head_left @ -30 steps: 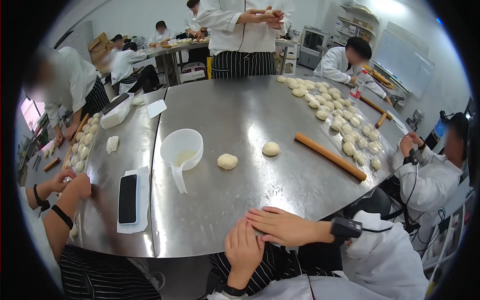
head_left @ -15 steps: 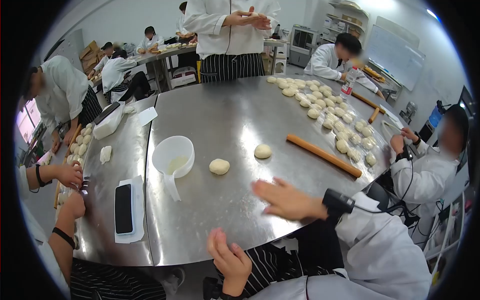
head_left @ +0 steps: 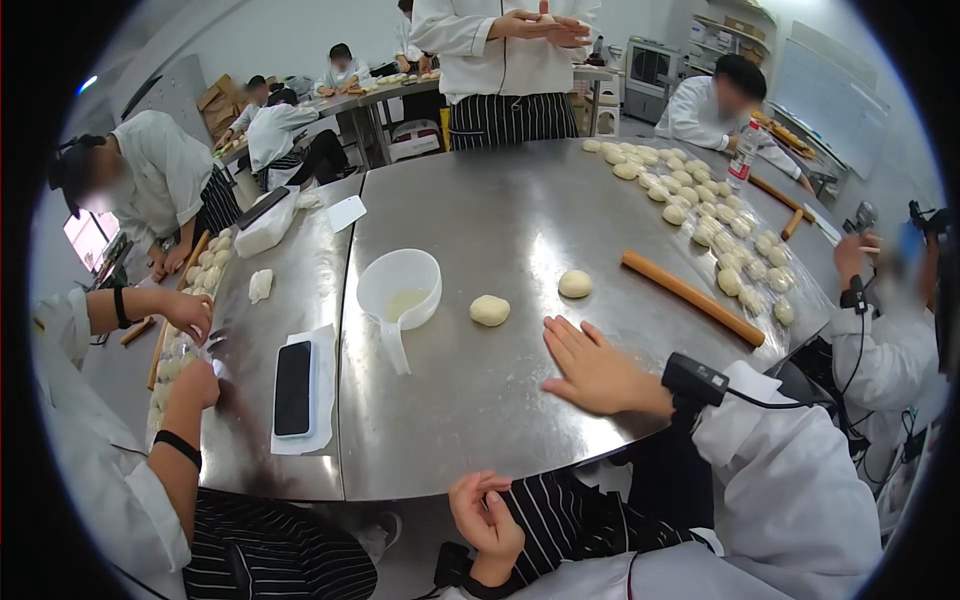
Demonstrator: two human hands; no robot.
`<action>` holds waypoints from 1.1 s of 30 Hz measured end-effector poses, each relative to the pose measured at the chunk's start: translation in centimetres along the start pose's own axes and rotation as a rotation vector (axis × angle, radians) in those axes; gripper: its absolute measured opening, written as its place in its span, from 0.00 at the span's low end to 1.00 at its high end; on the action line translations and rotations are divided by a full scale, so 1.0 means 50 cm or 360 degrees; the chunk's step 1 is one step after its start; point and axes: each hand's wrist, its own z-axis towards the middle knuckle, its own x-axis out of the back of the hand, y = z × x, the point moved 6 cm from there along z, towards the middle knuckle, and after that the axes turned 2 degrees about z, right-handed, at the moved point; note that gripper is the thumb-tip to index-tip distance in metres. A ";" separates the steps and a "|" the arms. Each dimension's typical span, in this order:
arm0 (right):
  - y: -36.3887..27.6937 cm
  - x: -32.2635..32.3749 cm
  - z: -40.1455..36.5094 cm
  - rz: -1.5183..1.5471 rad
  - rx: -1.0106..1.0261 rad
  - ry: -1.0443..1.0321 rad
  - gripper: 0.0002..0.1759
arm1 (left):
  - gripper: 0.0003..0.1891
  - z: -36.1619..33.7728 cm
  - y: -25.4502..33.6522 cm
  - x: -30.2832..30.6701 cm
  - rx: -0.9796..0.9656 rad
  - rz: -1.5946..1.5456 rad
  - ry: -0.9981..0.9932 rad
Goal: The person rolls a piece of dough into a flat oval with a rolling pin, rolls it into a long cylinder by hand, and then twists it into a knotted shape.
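Note:
My right hand [head_left: 595,372] lies flat, palm down, on the steel table [head_left: 450,430], its fingers apart and nothing in it. Just beyond its fingertips sits a smooth dough ball [head_left: 575,284]. A second, lumpier dough ball [head_left: 490,310] is to the left of that one. Off the table's front edge, over my striped apron, my left hand [head_left: 486,520] hangs with loosely curled fingers and holds nothing. A white plastic measuring jug [head_left: 401,290] with some liquid in it stands left of the dough balls. A wooden rolling pin [head_left: 692,298] lies to the right.
Rows of dough balls [head_left: 703,235], partly on plastic film, cover the right back, near a bottle [head_left: 743,155]. A phone [head_left: 293,390] lies at the left. A co-worker's hands [head_left: 190,315] work at the left edge; another person [head_left: 515,60] stands opposite.
My right hand has come down flat on the table and is sharper. My left hand stays near the front edge. The whole view has shifted, so the table's objects appear further right.

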 end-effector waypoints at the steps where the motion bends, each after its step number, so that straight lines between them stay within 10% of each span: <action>1: -0.042 -0.015 0.014 -0.0044 -0.0114 -0.0006 0.46 | 0.18 -0.004 0.012 0.006 -0.0049 0.0016 0.0071; 9: -0.213 -0.047 -0.028 0.0246 0.0710 0.0105 0.39 | 0.23 0.028 0.085 -0.033 -0.0470 0.0181 0.0230; 16: 0.145 0.051 -0.214 -0.0095 -0.0451 0.0165 0.41 | 0.23 0.075 0.024 -0.175 -0.0211 0.1550 -0.0911; 24: 0.240 -0.005 0.059 -0.0146 -0.0519 0.0033 0.64 | 0.37 0.106 0.007 -0.226 -0.0393 0.1460 -0.1194; 33: 0.296 0.013 0.194 0.0070 -0.0706 0.0176 0.62 | 0.47 0.151 -0.059 -0.326 -0.0344 0.1579 -0.1047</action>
